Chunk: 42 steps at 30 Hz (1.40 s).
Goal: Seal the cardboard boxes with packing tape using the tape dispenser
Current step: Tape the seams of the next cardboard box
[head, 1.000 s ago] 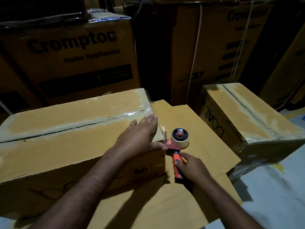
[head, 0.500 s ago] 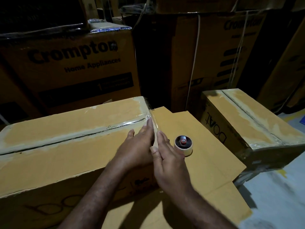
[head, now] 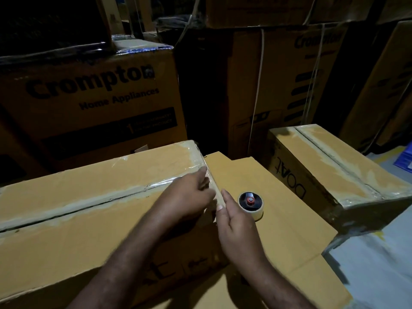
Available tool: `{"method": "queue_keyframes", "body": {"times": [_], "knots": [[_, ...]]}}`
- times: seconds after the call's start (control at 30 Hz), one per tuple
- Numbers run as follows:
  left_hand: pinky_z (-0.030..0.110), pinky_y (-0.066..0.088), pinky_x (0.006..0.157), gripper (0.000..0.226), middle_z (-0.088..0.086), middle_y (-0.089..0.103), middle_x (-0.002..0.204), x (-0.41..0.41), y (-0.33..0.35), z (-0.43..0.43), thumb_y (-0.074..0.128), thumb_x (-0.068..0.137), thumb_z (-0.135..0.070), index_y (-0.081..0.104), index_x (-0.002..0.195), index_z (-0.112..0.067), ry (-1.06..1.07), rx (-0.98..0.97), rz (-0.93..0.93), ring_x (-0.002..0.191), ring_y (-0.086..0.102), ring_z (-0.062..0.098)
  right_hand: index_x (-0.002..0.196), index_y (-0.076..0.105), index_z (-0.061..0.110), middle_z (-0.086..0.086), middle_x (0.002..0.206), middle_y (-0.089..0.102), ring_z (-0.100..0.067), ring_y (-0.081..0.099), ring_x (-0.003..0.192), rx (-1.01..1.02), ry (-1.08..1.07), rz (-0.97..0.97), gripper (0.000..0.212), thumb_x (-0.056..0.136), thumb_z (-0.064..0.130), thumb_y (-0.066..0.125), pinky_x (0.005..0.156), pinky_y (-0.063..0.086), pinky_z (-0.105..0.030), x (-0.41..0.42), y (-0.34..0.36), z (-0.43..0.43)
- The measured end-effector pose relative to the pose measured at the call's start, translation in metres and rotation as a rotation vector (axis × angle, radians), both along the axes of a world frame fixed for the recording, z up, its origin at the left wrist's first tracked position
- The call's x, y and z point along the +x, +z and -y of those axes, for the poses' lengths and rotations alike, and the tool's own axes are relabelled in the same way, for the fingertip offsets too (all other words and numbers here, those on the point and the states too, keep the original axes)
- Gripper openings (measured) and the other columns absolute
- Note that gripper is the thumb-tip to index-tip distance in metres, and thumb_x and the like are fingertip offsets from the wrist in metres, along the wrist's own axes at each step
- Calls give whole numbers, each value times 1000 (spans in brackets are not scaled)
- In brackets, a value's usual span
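Note:
A long cardboard box (head: 89,197) lies in front of me, clear tape running along its top seam to the right end. My left hand (head: 185,197) lies flat on the box top at that right end, fingers straight on the tape. My right hand (head: 236,221) presses with straight fingers against the box's right end face, just below the corner. The tape dispenser (head: 250,204) with its roll of tape lies untouched on a flat cardboard sheet (head: 278,241) right beside my right hand; its handle is hidden behind that hand.
A second taped box (head: 334,175) marked in black sits to the right on the sheet's edge. Tall printed appliance cartons (head: 89,101) stand stacked behind both boxes. Pale floor (head: 379,264) shows at the lower right.
My right hand let go of the dispenser, left it on the sheet and moved up to the box's right end. My left hand stayed on the box top, sliding slightly toward the corner.

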<state>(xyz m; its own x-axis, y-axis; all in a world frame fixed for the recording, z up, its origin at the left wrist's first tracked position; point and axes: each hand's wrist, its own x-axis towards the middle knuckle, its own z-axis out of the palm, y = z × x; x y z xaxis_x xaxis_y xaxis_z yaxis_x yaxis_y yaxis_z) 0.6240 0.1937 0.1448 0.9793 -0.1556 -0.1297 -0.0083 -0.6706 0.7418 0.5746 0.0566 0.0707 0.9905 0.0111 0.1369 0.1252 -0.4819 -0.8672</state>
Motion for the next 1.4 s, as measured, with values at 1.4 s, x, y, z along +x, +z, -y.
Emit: {"method": "queue_keyframes", "body": {"times": [1.4], "knots": [[54,24,113,38,-3,63,125,194,-15,2,61,90,-22,63,128,-25,562,454,156,115,53,23,156,14,32,15,162,13,-7,14,149,-257,202,56,66,92,49,9,118,26,-37,18,2,12]]}}
